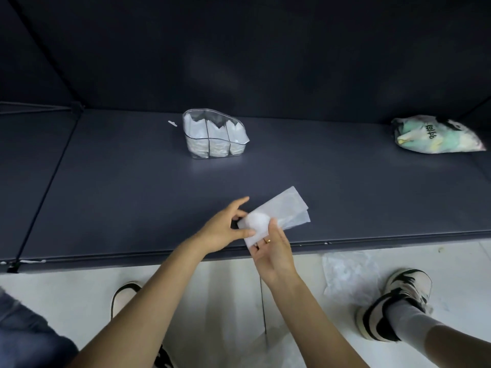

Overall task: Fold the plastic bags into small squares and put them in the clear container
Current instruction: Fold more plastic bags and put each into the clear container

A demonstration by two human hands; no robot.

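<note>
A white translucent plastic bag (284, 208), folded into a long strip, lies at the front of the dark shelf (132, 195). Its near end is turned over between my hands. My left hand (225, 227) pinches that end from the left with thumb and fingers. My right hand (273, 248), with a ring on one finger, holds the same end from below and the right. The clear container (215, 136) stands further back at the shelf's middle, its three compartments holding folded white bags.
A bag stuffed with pale green and white bags (435, 135) lies at the back right of the shelf. A loose clear plastic bag (348, 274) lies on the white floor beside my right shoe (393, 304). My left shoe (125, 296) is below the shelf edge.
</note>
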